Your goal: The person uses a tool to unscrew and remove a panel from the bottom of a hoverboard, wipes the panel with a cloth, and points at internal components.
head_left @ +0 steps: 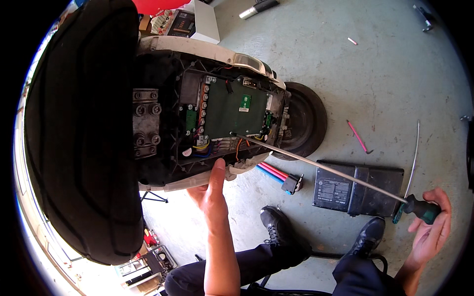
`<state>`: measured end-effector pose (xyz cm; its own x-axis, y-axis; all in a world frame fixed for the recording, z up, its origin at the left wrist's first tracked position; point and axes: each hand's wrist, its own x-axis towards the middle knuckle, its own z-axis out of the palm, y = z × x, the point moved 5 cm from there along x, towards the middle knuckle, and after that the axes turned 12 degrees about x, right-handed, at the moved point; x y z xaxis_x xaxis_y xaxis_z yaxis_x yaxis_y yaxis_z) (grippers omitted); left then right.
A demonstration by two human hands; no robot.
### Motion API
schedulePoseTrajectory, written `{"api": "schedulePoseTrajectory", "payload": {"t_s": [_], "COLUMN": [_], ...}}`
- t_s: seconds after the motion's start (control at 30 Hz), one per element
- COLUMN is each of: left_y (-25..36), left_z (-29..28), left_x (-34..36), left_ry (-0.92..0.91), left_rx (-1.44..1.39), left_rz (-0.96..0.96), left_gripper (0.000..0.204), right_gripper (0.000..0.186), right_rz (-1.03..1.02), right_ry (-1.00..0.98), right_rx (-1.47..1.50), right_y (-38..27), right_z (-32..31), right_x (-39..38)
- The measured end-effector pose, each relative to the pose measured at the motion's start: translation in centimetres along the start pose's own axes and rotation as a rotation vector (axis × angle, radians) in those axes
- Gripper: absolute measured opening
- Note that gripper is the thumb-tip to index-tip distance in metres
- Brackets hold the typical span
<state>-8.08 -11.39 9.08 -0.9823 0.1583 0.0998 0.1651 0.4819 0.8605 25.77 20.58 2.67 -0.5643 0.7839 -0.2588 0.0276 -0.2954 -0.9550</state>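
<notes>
A two-wheeled self-balancing scooter lies tipped over with its underside open, one big black tyre (pixel 81 138) at the left and the other wheel (pixel 314 121) at the right. In its white-edged housing (pixel 190 45) sits a dark green circuit board (pixel 227 106), with coloured wires along the near edge. My left hand (pixel 211 195) grips that near rim, thumb on top and fingers mostly hidden underneath. My right hand (pixel 432 227) is closed around the dark green handle of a long screwdriver (pixel 328 171). Its tip meets the board's near edge.
On the floor lie a black battery pack (pixel 377 185), a red-and-blue hex key set (pixel 292 184), a pink hex key (pixel 357 137) and a thin rod with a teal handle (pixel 398 214). A white box (pixel 205 22) stands behind. My shoes (pixel 276 224) are close below the scooter.
</notes>
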Motion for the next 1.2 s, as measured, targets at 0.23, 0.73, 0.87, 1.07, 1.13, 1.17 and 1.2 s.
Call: {"api": "schedulePoseTrajectory", "payload": {"t_s": [0.23, 0.73, 0.87, 1.07, 1.13, 1.17, 1.2], "left_y": [-0.2, -0.5, -0.6, -0.7, -0.2, 0.0, 0.0], "left_z": [-0.1, -0.2, 0.0, -0.3, 0.2, 0.3, 0.3], "left_x": [0.0, 0.0, 0.0, -0.2, -0.2, -0.1, -0.1], "left_ry": [0.011, 0.010, 0.019, 0.036, 0.101, 0.132, 0.120], "left_rx": [-0.017, -0.013, -0.032, -0.029, -0.027, -0.027, -0.030], "left_rz": [0.003, 0.011, -0.009, -0.020, 0.009, 0.022, 0.023], "left_gripper": [0.044, 0.048, 0.052, 0.054, 0.047, 0.044, 0.045], "right_gripper": [0.076, 0.083, 0.076, 0.072, 0.072, 0.074, 0.080], "right_rz": [-0.115, 0.019, -0.106, -0.079, -0.101, -0.063, 0.070], "right_ry": [-0.039, -0.024, -0.046, -0.186, -0.113, -0.089, -0.089], "right_rx": [-0.172, -0.061, -0.065, -0.038, -0.069, -0.073, -0.050], "right_y": [-0.5, -1.4, -2.5, -2.1, -2.2, -1.9, -1.1], "right_z": [1.1, 1.5, 3.8, 2.6, 3.1, 2.9, 1.8], "right_x": [0.4, 1.1, 1.3, 0.8, 0.9, 0.8, 0.3]}}
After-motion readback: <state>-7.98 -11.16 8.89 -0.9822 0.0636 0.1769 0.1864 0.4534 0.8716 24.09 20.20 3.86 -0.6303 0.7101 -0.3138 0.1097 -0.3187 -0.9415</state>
